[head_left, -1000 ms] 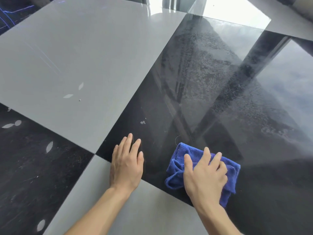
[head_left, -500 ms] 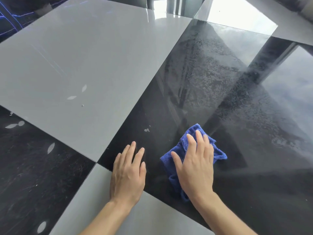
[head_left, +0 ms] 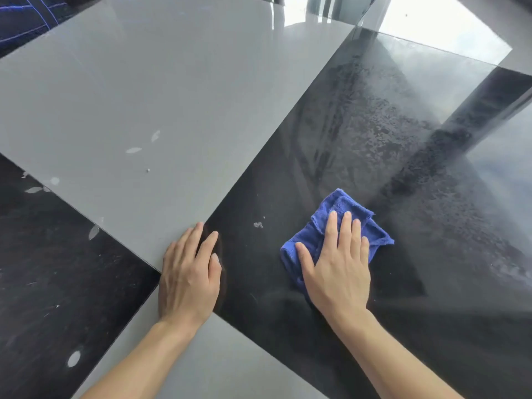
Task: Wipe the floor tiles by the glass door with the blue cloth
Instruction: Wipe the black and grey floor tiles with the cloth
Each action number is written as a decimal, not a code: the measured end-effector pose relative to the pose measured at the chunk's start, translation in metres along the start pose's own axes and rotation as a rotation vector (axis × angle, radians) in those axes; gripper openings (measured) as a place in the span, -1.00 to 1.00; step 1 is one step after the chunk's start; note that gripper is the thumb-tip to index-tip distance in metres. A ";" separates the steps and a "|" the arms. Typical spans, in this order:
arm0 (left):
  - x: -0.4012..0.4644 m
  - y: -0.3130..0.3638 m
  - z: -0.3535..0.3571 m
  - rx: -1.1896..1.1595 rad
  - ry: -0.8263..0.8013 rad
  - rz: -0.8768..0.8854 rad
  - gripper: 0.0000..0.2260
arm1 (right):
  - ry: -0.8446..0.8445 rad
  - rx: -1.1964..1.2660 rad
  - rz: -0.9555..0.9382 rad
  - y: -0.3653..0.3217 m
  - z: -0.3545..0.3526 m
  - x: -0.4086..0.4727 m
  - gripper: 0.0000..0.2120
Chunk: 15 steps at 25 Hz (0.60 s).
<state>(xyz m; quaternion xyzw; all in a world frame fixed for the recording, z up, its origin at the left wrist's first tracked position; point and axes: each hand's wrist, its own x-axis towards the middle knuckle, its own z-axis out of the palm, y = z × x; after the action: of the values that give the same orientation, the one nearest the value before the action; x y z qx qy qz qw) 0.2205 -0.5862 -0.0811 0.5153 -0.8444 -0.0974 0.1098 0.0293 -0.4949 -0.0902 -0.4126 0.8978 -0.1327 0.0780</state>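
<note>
Two bare forearms reach forward over a glossy floor of grey and black tiles. The left hand [head_left: 188,279] lies flat, fingers together, where four tiles meet. The right hand [head_left: 338,264] presses flat, fingers slightly spread, on the crumpled blue cloth [head_left: 344,223], which rests on the black tile [head_left: 331,145]. Beyond it, the tile shows damp, streaky patches. Pale flecks dot the grey tile [head_left: 149,90] at left.

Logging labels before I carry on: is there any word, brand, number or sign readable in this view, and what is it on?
None: no readable text anywhere in the head view.
Blue cloth under the right hand: no tag or brand showing.
Black tile and grey tile: only pale specks, smears and reflections, no writing.
Left hand: flat on the floor, bare, nothing written.
Top left corner: blue lines on dark, a pattern, not letters.
</note>
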 end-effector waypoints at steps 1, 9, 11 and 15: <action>0.001 -0.004 0.000 -0.001 -0.002 -0.013 -0.63 | -0.010 -0.001 -0.014 0.000 -0.001 0.013 -0.26; 0.000 -0.012 0.001 -0.011 -0.038 -0.021 -0.63 | -0.053 0.016 -0.198 -0.007 -0.001 0.063 -0.49; 0.001 -0.010 0.000 -0.010 -0.028 -0.025 -0.63 | -0.070 0.047 -0.261 -0.011 0.000 0.035 -0.45; -0.001 -0.009 0.000 -0.022 -0.017 -0.030 -0.62 | -0.031 0.050 -0.381 -0.022 0.006 -0.032 -0.47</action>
<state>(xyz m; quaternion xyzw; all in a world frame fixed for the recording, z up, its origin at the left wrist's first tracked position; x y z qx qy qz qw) 0.2282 -0.5896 -0.0832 0.5258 -0.8364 -0.1124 0.1069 0.0677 -0.4854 -0.0884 -0.5749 0.7987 -0.1608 0.0755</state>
